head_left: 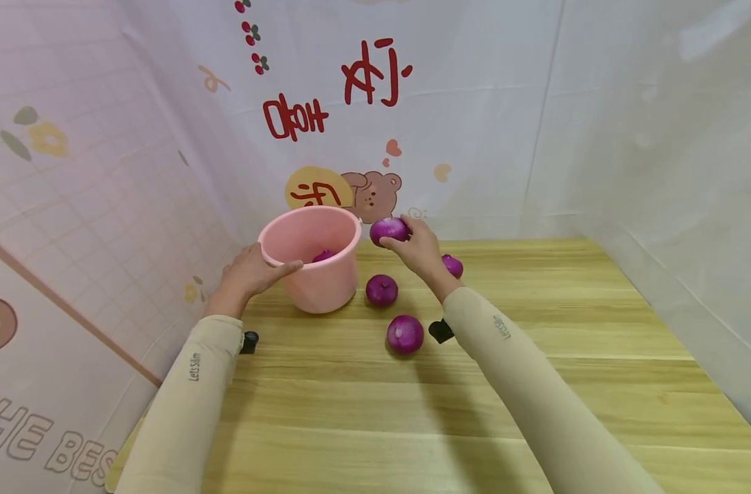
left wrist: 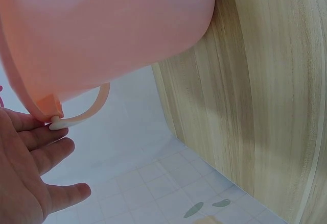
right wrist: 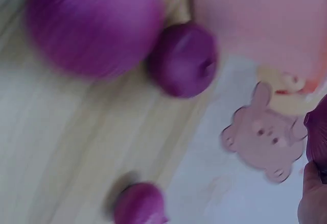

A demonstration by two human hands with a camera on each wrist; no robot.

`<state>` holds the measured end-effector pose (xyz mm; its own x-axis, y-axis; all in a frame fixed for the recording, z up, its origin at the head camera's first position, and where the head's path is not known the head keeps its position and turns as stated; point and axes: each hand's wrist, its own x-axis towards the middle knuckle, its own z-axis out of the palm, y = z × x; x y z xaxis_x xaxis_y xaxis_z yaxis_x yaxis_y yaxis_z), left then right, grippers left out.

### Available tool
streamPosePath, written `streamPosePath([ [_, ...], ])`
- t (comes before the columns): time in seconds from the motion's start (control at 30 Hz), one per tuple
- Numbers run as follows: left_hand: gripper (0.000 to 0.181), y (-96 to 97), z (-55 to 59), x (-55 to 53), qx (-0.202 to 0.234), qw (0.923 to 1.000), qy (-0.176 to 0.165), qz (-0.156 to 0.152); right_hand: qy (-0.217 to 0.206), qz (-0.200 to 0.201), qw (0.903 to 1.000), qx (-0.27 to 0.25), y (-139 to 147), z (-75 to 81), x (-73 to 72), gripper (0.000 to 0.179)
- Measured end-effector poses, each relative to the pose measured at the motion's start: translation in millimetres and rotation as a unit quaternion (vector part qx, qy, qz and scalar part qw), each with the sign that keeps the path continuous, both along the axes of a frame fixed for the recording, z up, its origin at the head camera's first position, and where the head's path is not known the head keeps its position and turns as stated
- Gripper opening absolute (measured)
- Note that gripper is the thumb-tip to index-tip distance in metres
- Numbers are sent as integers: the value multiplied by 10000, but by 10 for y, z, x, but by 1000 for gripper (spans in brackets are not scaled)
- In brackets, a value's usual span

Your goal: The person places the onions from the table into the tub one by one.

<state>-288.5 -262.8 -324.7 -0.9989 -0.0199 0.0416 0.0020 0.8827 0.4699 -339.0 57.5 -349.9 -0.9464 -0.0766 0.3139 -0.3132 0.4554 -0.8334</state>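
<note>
A pink bucket (head_left: 320, 288) stands upright at the back left of the table, with a purple onion (head_left: 323, 256) partly visible inside. My left hand (head_left: 249, 273) rests against its left rim, thumb stretched along the front; in the left wrist view the fairly straight fingers touch the rim by the white handle (left wrist: 92, 109). To the right of the bucket, about rim height, my right hand (head_left: 420, 248) holds another onion (head_left: 388, 231) between thumb and fingers. Below it on the table lie a dark onion (head_left: 382, 291), a nearer onion (head_left: 405, 335) and one (head_left: 452, 265) partly behind my right wrist.
The wooden table (head_left: 536, 322) runs up to a white printed backdrop (head_left: 487, 123) behind the bucket. A patterned wall covering (head_left: 60, 226) closes off the left side. Black wrist-camera parts (head_left: 440, 331) stick out beneath the sleeves.
</note>
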Motion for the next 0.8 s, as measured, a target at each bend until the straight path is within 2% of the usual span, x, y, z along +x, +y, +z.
streamPosePath([
  [0.17, 107, -16, 7, 0, -13, 10000, 37, -20, -10, 264, 9993, -275, -356, 237, 51, 63],
  [0.33, 108, -16, 6, -13, 15, 10000, 22, -45, 20, 406, 9990, -170, -689, 343, 110, 66],
  [0.53, 107, -15, -15, -20, -43, 10000, 7, -60, 96, 756, 9970, 130, -968, 329, 154, 60],
  [0.67, 102, -8, -24, -13, 74, 9999, 81, -46, 165, 1013, 9941, 340, -1033, 279, 158, 58],
  [0.8, 98, -19, -32, -16, 149, 9997, 186, -61, 125, 1164, 9920, 481, -1037, 234, 166, 64],
])
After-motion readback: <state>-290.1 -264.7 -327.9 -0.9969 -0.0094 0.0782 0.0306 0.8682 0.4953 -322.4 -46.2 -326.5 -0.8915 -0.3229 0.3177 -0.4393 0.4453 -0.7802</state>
